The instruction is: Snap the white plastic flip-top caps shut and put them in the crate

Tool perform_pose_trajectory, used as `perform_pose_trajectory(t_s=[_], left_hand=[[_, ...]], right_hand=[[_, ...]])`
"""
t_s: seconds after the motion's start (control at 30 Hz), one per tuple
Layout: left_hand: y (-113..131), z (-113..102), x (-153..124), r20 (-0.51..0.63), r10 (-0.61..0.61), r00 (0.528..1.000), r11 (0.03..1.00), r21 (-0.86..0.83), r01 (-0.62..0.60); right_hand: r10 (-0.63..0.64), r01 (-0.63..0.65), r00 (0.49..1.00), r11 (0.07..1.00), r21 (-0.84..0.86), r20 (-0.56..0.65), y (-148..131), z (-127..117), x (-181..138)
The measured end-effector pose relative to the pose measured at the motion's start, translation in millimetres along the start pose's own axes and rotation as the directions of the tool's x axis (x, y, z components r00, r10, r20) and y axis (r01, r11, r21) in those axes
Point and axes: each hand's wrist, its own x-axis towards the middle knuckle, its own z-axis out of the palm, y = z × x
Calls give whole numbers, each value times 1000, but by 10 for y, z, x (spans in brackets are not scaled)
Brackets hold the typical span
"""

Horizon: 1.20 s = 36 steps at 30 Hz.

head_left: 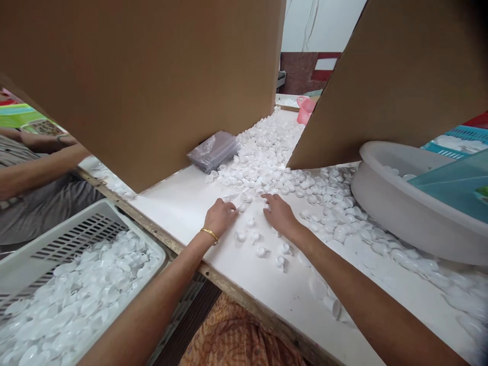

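Small white plastic caps [261, 251], some with a ring or flap attached, lie scattered on the white tabletop [179, 203] between and below my hands. My left hand [220, 219], with a gold bangle on the wrist, is low over the table. Its fingers are bent, with thumb and forefinger close to a white piece; their grip is partly hidden. Facing it, my right hand [280, 213] has its forefinger and thumb around a small white cap at the near edge of the heap [263, 152].
A slatted white basket [156, 244] of similar pieces stands left below the table edge. Cardboard sheets [171, 76] rise at left and right [404, 86]. A plastic-wrapped packet [214, 151], a round tub [404, 203] and a pink scoop [304, 109] are around. Another person's arm [46, 165] is at left.
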Motion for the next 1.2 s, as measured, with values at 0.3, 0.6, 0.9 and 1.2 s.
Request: perform_pose_trajectory(t_s=[0.3, 0.6, 0.9, 1.2], left_hand=[[-112, -128, -226, 233, -23, 972, 868, -478, 135], [-255, -108, -234, 150, 86, 985, 927, -374, -24], [-254, -167, 10, -144, 54, 988, 991, -115, -71], [-142, -118, 316, 29, 11, 1000, 995, -99, -8]], right_hand=[[37, -39, 998, 998, 40, 44, 202, -76, -144], [-38, 42, 997, 997, -63, 68, 49, -202, -305], [-167, 169, 985, 984, -51, 41, -301, -27, -61], [-16, 8, 991, 998, 62, 130, -241, 30, 114]])
